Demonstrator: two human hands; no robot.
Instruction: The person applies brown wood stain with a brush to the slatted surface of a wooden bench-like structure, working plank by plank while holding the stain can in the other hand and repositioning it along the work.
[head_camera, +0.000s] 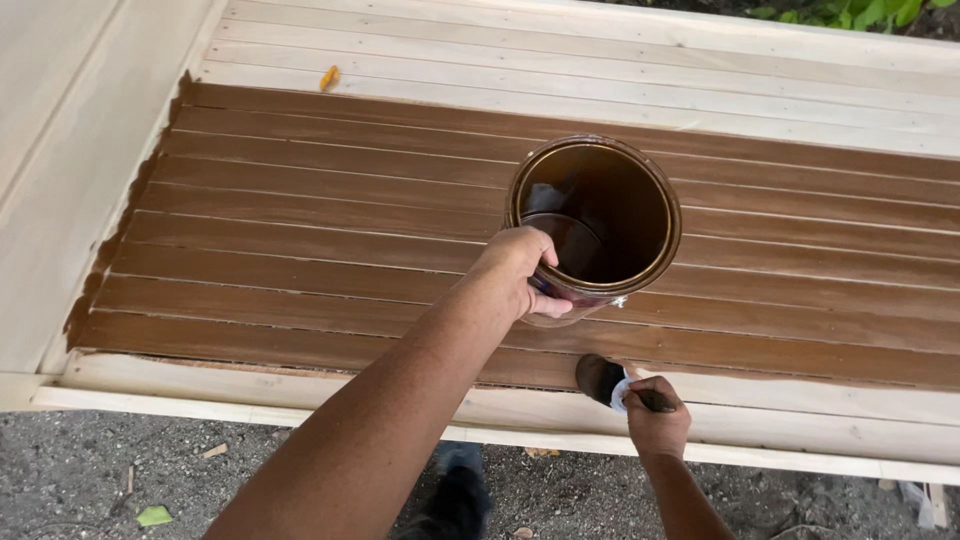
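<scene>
Can (596, 228) stands on slats (300, 230), brush (601, 379) before it.

brown-stained slats (330, 215), pale bare boards (600, 60)

Slatted panel (300, 220) cut off rightward; brush (600, 378) handle hidden.

An open round metal can (596, 228), its inside coated dark brown with stain pooled at the bottom, is gripped at the near rim by the left hand (517, 272) above the stained wooden slats (300, 230); no labels, signs or screens are visible.
</scene>
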